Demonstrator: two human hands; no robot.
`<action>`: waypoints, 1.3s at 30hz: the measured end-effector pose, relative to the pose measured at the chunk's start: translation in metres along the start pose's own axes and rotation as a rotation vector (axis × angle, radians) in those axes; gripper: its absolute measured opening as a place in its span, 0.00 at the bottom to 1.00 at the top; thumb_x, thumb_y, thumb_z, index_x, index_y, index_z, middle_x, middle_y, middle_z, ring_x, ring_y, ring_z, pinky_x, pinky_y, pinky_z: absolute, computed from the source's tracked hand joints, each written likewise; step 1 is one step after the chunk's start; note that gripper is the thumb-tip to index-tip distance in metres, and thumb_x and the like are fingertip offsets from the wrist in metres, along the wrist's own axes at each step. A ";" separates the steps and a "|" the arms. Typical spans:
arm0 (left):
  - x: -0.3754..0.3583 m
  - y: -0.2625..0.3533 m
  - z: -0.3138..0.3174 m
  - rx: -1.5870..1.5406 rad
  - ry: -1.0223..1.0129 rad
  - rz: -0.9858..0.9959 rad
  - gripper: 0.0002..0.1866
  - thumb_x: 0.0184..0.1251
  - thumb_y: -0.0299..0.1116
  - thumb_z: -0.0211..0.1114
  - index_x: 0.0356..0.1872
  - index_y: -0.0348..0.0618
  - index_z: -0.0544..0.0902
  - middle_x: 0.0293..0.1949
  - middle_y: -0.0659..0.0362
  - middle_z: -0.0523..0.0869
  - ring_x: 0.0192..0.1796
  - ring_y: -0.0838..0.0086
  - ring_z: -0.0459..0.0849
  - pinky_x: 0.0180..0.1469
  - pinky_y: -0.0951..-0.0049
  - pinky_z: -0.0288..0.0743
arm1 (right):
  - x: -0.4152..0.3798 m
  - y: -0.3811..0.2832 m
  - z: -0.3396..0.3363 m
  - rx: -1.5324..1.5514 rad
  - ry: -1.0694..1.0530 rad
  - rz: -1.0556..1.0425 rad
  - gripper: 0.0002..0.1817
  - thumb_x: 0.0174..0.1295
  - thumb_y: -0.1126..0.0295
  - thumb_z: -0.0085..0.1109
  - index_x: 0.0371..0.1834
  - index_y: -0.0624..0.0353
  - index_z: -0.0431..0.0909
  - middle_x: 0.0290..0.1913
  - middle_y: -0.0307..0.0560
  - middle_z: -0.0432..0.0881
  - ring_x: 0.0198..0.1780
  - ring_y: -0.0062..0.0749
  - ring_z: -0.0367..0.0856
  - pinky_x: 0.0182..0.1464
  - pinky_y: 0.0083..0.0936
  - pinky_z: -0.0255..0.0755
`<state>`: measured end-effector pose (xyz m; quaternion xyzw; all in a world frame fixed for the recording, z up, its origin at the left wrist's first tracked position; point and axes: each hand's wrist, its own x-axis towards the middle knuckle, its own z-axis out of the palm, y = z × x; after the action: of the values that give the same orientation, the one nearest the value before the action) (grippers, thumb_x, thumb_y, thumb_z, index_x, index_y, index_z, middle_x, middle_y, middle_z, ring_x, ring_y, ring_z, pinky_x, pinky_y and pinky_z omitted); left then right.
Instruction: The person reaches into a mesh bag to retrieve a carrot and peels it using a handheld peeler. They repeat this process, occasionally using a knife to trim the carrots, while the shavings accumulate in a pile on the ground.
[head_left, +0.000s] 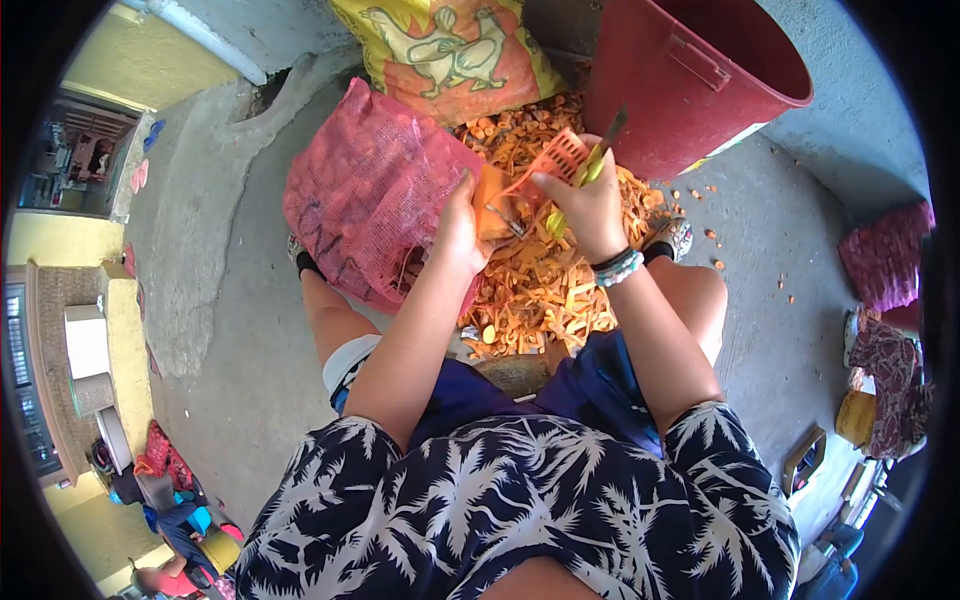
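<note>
My left hand (462, 228) is closed around the near-left side of an orange plastic basket-like piece (556, 160), whose far end has slotted holes. My right hand (592, 205) grips a knife (594, 165) with a yellow-green handle, its dark blade pointing up and away. The right thumb also presses against the orange piece. Beneath both hands spreads a heap of orange peelings and carrot-like scraps (545, 290). A red mesh sack (370, 190) full of roundish produce leans beside my left hand. Fingers on the far side of the orange piece are partly hidden.
A tall dark-red bin (690, 100) stands beyond my right hand. Behind the heap is a yellow-and-orange sack (450, 60) printed with chickens. Small orange slices (711, 234) lie on the concrete floor (240, 330). Another purple-red mesh sack (885, 255) rests at the far right.
</note>
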<state>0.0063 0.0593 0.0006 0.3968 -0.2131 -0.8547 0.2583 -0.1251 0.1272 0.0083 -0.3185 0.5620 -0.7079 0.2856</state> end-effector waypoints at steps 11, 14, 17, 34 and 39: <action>-0.013 0.000 -0.013 0.048 -0.112 -0.069 0.22 0.70 0.48 0.40 0.48 0.42 0.73 0.34 0.55 0.80 0.35 0.66 0.80 0.36 0.68 0.76 | 0.063 0.025 -0.039 -0.116 0.220 -0.039 0.23 0.46 0.79 0.66 0.43 0.63 0.63 0.37 0.45 0.78 0.35 0.26 0.78 0.36 0.21 0.75; 0.000 0.003 -0.005 -0.008 0.017 -0.002 0.22 0.70 0.49 0.39 0.46 0.43 0.73 0.34 0.55 0.80 0.35 0.67 0.79 0.37 0.68 0.76 | 0.022 -0.008 -0.006 -0.014 0.100 -0.030 0.25 0.46 0.82 0.65 0.46 0.62 0.62 0.39 0.44 0.76 0.39 0.25 0.78 0.39 0.21 0.75; 0.000 -0.004 0.005 -0.018 0.033 0.051 0.19 0.71 0.46 0.39 0.42 0.44 0.74 0.34 0.58 0.80 0.34 0.72 0.79 0.38 0.70 0.75 | -0.006 -0.005 0.008 0.102 0.086 -0.060 0.26 0.45 0.81 0.66 0.47 0.60 0.63 0.40 0.44 0.76 0.40 0.26 0.78 0.42 0.23 0.75; 0.007 -0.001 -0.002 -0.034 -0.014 0.024 0.21 0.69 0.47 0.40 0.43 0.40 0.73 0.33 0.56 0.80 0.35 0.68 0.80 0.37 0.66 0.76 | -0.007 -0.005 0.003 0.025 0.079 -0.009 0.27 0.46 0.83 0.64 0.49 0.61 0.60 0.40 0.44 0.74 0.40 0.27 0.78 0.42 0.21 0.75; -0.007 -0.010 0.009 0.150 -0.049 -0.044 0.23 0.71 0.48 0.39 0.47 0.40 0.73 0.34 0.56 0.80 0.34 0.69 0.80 0.37 0.68 0.75 | 0.028 0.002 -0.013 -0.189 0.170 0.050 0.25 0.46 0.80 0.66 0.46 0.62 0.65 0.39 0.46 0.77 0.39 0.26 0.78 0.40 0.21 0.75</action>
<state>0.0004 0.0724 0.0043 0.3984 -0.2740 -0.8513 0.2039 -0.1528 0.1128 0.0076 -0.2686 0.6561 -0.6689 0.2234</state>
